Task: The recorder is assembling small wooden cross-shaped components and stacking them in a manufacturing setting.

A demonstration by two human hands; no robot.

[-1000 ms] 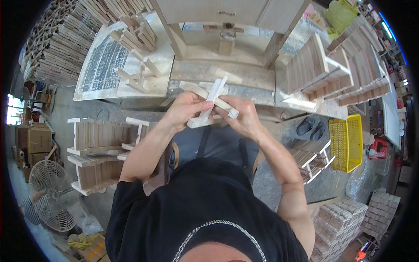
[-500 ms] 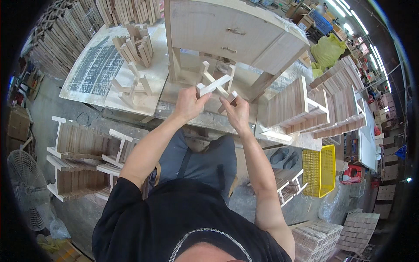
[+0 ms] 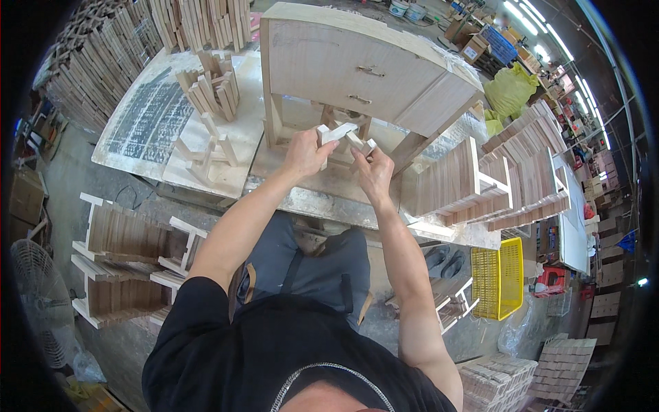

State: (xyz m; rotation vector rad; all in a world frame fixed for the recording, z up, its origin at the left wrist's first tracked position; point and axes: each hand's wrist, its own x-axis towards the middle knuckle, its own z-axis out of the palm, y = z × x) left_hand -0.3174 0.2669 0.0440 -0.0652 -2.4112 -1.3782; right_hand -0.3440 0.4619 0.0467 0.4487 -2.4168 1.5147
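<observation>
Over the near part of the workbench, both hands grip a small pale wooden frame (image 3: 338,132) with crossed bars and short end blocks. My left hand (image 3: 307,155) is closed round its left end, with the thumb pressed along the wood. At the frame's right end, my right hand (image 3: 375,172) pinches a short block between thumb and fingers. The far part of the frame is hard to make out against the opening beyond it. A similar cross-shaped frame (image 3: 204,152) stands on the bench to the left, apart from my hands.
A wooden cabinet body (image 3: 357,62) with two small handles stands just beyond my hands. Stacked slatted wooden pieces (image 3: 446,182) crowd the bench at right. Loose wooden sticks (image 3: 209,89) stand at back left. A yellow crate (image 3: 498,278) sits on the floor at right.
The wooden frame has been tilted; its far upright ends, plain before, no longer stand out. My left hand has shifted a little to the right, and both hands still grip the frame.
</observation>
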